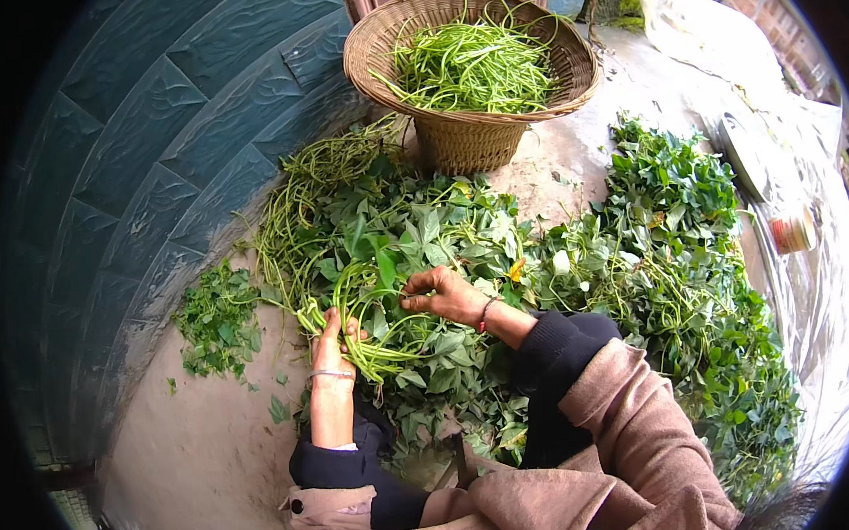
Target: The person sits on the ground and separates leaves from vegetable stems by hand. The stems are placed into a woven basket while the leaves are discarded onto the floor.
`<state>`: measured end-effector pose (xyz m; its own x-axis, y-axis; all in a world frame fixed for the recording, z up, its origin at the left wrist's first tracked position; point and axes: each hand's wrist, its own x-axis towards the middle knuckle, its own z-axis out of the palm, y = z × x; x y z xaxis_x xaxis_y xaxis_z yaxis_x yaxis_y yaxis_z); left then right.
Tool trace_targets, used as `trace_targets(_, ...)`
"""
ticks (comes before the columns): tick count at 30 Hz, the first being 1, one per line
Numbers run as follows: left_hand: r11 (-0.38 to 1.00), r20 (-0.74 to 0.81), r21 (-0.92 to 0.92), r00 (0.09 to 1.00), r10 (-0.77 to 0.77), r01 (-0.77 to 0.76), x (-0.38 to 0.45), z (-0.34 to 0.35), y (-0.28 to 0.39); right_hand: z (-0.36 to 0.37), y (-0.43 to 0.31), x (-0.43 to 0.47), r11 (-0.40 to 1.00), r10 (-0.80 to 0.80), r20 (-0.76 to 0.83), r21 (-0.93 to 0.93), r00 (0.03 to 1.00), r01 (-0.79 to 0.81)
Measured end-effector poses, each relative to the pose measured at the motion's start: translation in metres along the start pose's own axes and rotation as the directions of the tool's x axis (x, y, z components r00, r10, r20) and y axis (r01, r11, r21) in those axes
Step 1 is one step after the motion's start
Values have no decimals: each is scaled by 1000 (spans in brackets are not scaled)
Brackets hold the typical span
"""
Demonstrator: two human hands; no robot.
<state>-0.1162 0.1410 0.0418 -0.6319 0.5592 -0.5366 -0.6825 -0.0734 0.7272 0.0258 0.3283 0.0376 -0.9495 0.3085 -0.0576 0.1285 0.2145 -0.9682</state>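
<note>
A loose bunch of green leaf stalks (371, 352) is gripped in my left hand (332, 347), some of it curving up and over to the right. Just right of the bunch, my right hand (440, 293) pinches a thin green stem (390, 292) between thumb and fingers. A broad green leaf (385, 263) stands up close to those fingertips. Under both hands spreads a heap of leafy cut vines (430, 229), resembling sweet potato greens. Beyond the heap stands a woven wicker basket (472, 146), its wide bowl holding many stripped green stalks (473, 67).
More leafy vines (727, 365) lie along the right. Thin stalks (294, 199) pile beside the blue tiled wall (198, 126). A small leaf pile (221, 323) rests on the concrete floor (191, 446). Pale plastic sheeting (817, 305) and a small tub (792, 231) are at far right.
</note>
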Motion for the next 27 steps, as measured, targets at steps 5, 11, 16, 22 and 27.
trace_targets(5, 996, 11, 78, 999, -43, 42, 12, -23, -3, -5, -6, 2, 985, -174, -61, -15, 983, 173)
trace_targets(11, 997, -42, 73, 999, -18, 21, 0, 4, -5, 4, 3, 1, 852, -197, -150, -514, 969, 94)
trace_targets(16, 995, -29, 101, 1000, 10, -7, 3, 10, -8, -14, 12, 18, 972, 223, -548, 59, 807, -229)
trace_targets(22, 999, -41, 41, 999, 23, -22, 8, -18, 2, -25, 9, 2, 736, -324, -411, -675, 852, -46)
trace_targets(27, 996, 34, -40, 997, -74, 75, 5, -10, -1, 4, -22, -3, 866, -399, 41, -314, 916, 390)
